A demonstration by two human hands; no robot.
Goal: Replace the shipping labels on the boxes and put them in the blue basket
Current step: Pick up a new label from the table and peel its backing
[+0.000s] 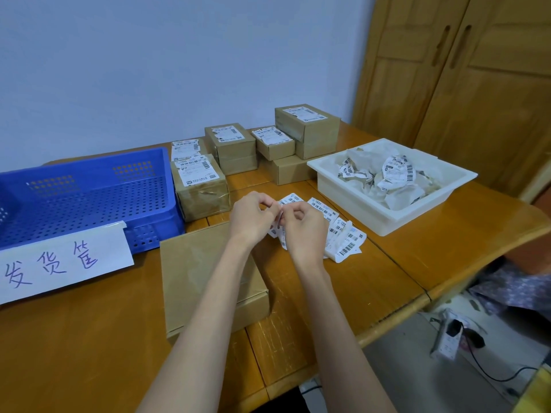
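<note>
A flat cardboard box (pixel 193 272) with a bare top lies on the table right in front of me, partly under my left forearm. Above its far right corner my left hand (pixel 252 217) and my right hand (pixel 304 226) meet, and both pinch a white shipping label (pixel 279 225) between fingertips. A loose pile of fresh labels (pixel 343 231) lies just right of my hands. The blue basket (pixel 86 192) stands at the left with nothing visible in it. Several labelled boxes (pixel 199 186) sit behind, along the wall.
A white tray (pixel 393 186) holding crumpled old labels stands at the right. A paper sign (pixel 59 260) with handwriting leans on the basket's front. A wooden wardrobe (pixel 462 84) stands at the right. The table's edge drops off at the right.
</note>
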